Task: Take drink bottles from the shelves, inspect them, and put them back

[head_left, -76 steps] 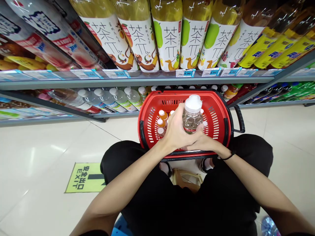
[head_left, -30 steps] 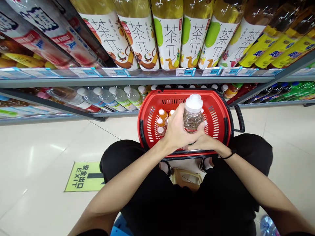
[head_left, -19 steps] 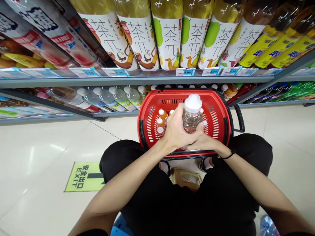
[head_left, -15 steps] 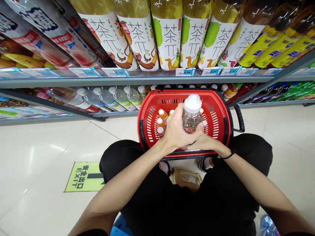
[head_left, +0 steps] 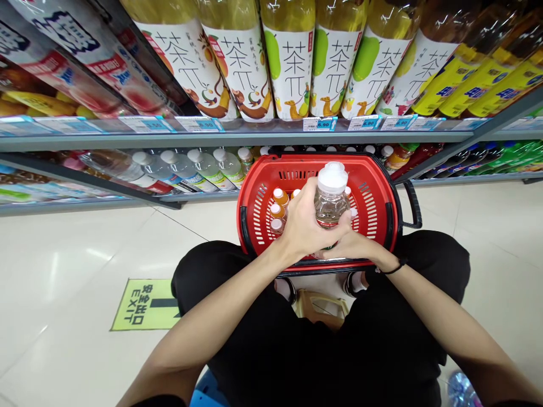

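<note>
Both hands hold a clear bottle with a white cap, upright over a red basket. My left hand wraps round its left side, thumb toward the front. On the lower right, my right hand grips it, a black band on the wrist. The bottle's lower part is hidden by the hands. Inside the basket, to the left of my left hand, stand several small orange bottles with white caps. A few more white caps show to the right of the held bottle.
A shelf edge with price tags runs behind the basket, bearing large tea bottles. Smaller bottles fill the shelf below. The basket's black handle sticks out right. A yellow-green exit sign lies on the floor at left.
</note>
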### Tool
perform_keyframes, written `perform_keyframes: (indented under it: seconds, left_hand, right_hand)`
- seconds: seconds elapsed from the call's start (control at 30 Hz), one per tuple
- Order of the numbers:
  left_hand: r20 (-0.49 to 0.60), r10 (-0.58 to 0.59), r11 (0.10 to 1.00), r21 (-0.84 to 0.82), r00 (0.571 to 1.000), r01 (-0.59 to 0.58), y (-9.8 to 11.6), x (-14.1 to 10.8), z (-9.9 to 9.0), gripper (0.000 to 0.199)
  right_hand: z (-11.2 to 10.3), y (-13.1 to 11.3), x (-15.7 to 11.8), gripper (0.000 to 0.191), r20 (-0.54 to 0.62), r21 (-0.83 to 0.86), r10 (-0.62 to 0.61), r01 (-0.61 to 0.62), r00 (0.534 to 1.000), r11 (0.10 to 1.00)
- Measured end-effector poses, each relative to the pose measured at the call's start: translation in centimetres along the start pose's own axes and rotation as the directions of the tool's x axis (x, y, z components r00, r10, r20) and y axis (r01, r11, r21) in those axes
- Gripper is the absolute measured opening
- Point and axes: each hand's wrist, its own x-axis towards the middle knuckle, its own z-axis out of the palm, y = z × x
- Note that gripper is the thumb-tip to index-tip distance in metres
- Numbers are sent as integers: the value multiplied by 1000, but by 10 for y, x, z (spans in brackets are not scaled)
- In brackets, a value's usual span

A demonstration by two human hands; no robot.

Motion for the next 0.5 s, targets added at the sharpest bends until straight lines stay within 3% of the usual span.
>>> perform_keyframes:
  seconds: [0.2,0.4,0.5]
  left_hand:
    - [1,-11,1000,6,1000,11,0,-1,1,40]
    - [-13,-7,1000,18,1000,8,0,-1,1,41]
    - [-7,-8,1000,17,1000,8,0,-2,1,42]
  right_hand:
    - [-1,-7,-2,70,-16,-14,1,-1,1000,1000]
    - [1,-13,-2,65,-22,-9,36,-36,999,999]
    - [0,-12,-2,73,-37,1,13,-13,999,1000]
